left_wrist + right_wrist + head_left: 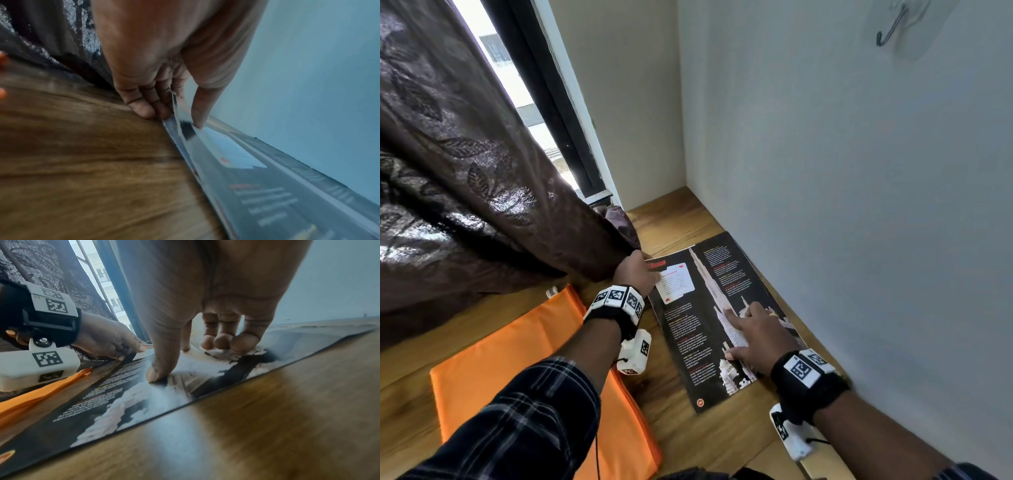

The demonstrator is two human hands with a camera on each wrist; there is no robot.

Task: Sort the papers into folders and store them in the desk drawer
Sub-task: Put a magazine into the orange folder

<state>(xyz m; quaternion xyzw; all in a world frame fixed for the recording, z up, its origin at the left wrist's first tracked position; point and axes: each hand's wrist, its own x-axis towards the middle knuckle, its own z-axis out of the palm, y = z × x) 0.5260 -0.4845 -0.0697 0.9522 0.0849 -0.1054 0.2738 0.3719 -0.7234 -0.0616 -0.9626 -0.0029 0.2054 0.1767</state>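
Observation:
A dark glossy paper (702, 318) with a white tower picture lies on the wooden desk (681, 212) beside the wall. My left hand (635, 270) pinches its far left corner between thumb and fingers, and the corner is lifted a little in the left wrist view (180, 123). My right hand (753, 337) rests on the paper's middle, thumb and fingertips (242, 344) pressing down on the sheet (127, 395). An orange folder (524, 370) lies flat on the desk to the left, under my left forearm.
A brown patterned curtain (465, 171) hangs over the desk's left side, touching the back of my left hand. A white wall (859, 205) runs close along the paper's right edge. A window (517, 82) is behind the curtain. A hook (893, 27) is on the wall.

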